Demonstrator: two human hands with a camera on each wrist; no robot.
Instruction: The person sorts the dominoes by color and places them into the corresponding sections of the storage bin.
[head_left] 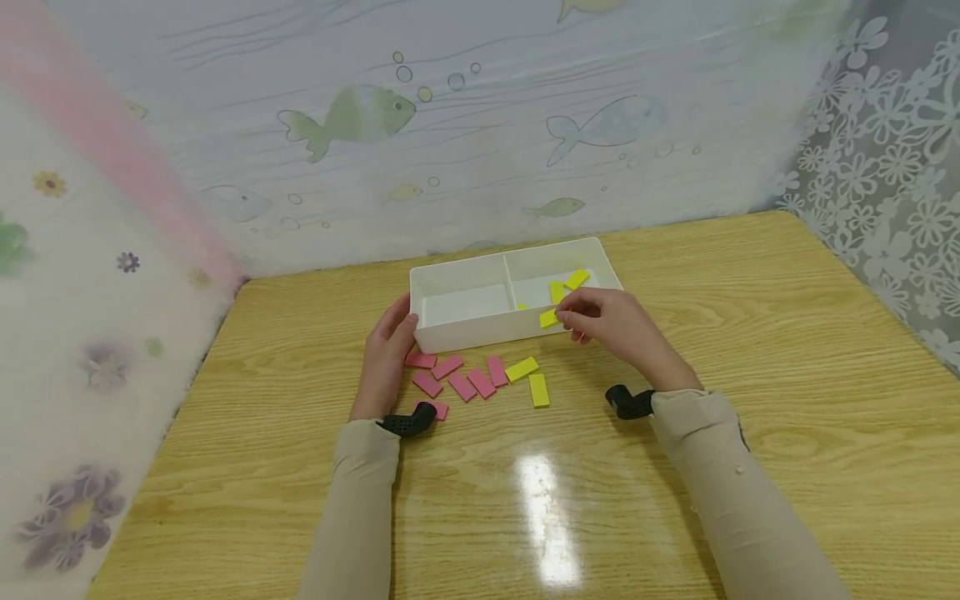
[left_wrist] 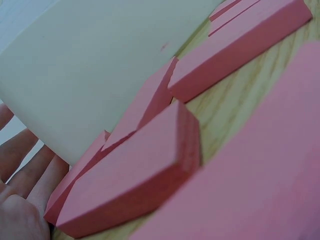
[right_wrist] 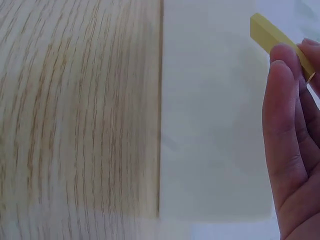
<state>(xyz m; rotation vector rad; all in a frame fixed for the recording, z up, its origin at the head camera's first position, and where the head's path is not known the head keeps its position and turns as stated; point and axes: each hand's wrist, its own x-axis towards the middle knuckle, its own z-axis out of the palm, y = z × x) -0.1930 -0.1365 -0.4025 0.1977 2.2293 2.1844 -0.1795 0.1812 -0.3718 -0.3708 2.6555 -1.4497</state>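
My right hand pinches a small flat yellow block between fingertips and thumb, over the front wall of a white two-compartment box. In the right wrist view the same yellow block sticks out past the fingertips. My left hand rests against the left end of the box, thumb by its front corner; its fingers look fairly straight in the left wrist view. Several yellow blocks lie in the right compartment. Just in front of the box lie several pink blocks and two yellow ones.
The box's left compartment shows a bare floor, beyond a thin divider. One pink block lies partly behind the left wrist camera. A painted wall stands behind the wooden table.
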